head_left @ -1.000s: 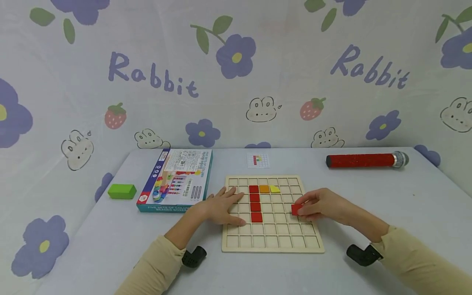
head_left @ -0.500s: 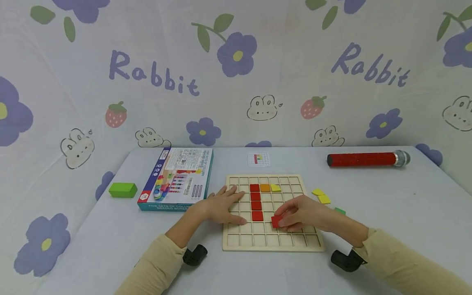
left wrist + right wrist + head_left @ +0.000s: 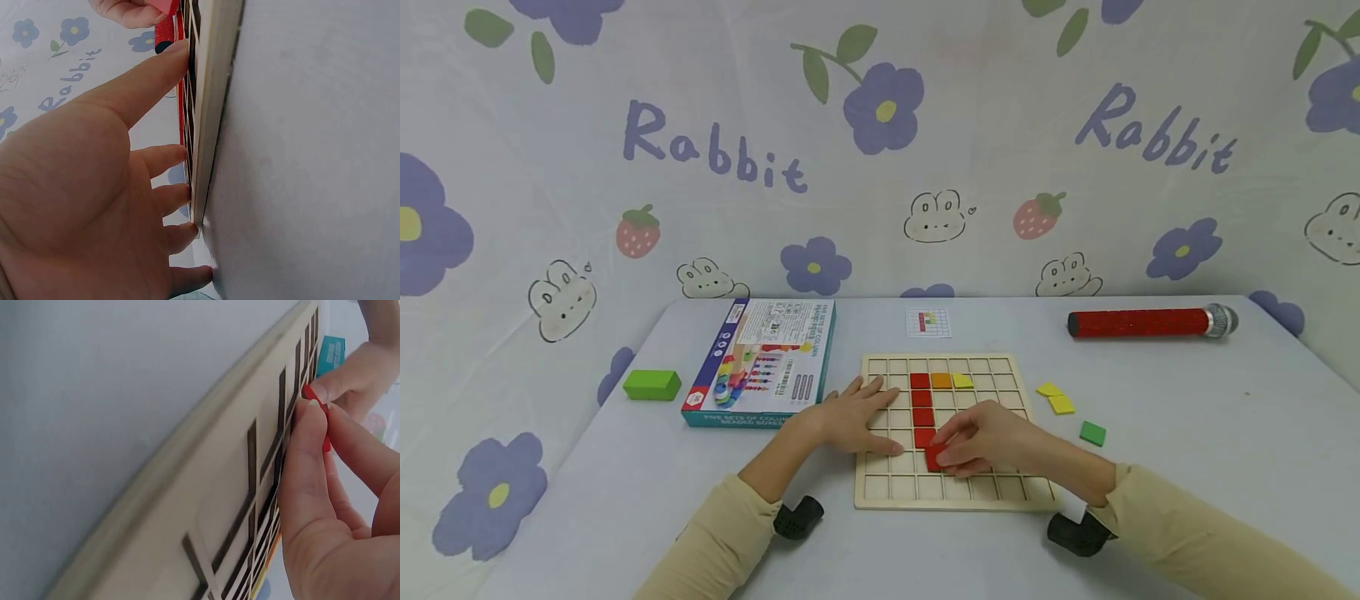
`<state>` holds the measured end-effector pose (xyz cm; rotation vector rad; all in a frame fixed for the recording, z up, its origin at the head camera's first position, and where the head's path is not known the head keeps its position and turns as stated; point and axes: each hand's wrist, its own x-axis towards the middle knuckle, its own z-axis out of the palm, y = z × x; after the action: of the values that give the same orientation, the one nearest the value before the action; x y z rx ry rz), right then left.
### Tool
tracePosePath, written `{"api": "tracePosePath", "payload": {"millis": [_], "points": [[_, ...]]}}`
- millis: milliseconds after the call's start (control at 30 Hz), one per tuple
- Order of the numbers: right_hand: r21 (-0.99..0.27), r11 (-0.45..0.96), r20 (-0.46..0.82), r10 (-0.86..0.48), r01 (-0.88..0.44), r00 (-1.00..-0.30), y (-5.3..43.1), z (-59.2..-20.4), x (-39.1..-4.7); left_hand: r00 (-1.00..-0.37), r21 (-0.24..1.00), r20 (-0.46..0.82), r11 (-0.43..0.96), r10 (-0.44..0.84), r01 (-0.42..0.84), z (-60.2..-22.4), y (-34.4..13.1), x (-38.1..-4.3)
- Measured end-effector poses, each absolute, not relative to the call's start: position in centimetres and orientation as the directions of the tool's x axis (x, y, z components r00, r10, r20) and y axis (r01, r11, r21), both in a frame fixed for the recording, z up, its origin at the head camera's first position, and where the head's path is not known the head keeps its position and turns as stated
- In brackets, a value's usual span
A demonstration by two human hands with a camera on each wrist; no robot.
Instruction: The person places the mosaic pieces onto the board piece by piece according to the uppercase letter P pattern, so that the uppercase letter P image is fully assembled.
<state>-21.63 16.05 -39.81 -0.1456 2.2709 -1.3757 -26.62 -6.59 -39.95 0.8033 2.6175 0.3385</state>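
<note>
A wooden grid board (image 3: 955, 505) lies on the table. My left hand (image 3: 850, 421) rests spread on its left part; in the left wrist view the fingertips (image 3: 178, 194) touch the board's edge. Between thumb and fingers my right hand (image 3: 988, 442) pinches a red square tile (image 3: 933, 457), tilted, just below a column of red tiles (image 3: 922, 398). The right wrist view shows that tile (image 3: 315, 395) edge-on, close over the grid. An orange tile (image 3: 941, 381) and a yellow tile (image 3: 962, 381) continue the top of the column to the right.
Two loose yellow tiles (image 3: 1061, 404) and a green tile (image 3: 1093, 433) lie right of the board. Behind it is a small pattern card (image 3: 928, 322). A boxed toy set (image 3: 767, 367) and a green block (image 3: 652, 385) are at left, a red microphone (image 3: 1138, 322) at back right.
My right hand has carried the red tile leftward across the board, to below the red column. The loose yellow and green tiles have come into sight. The left hand stays in place.
</note>
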Motion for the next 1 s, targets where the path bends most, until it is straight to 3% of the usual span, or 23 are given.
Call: {"api": "tracePosePath", "payload": {"millis": [467, 1000], "points": [[-0.841, 0.534, -0.278, -0.281, 0.091, -0.919, 15.03, -40.05, -21.08, -0.765, 0.332, -0.292, 0.811, 0.574, 0.482, -39.92, -6.54, -26.70], [-0.832, 0.538, -0.340, -0.305, 0.134, -0.889, 15.80, -39.46, -21.27, -0.767, 0.332, -0.301, 0.816, 0.567, 0.473, -39.99, -6.49, -26.68]]}}
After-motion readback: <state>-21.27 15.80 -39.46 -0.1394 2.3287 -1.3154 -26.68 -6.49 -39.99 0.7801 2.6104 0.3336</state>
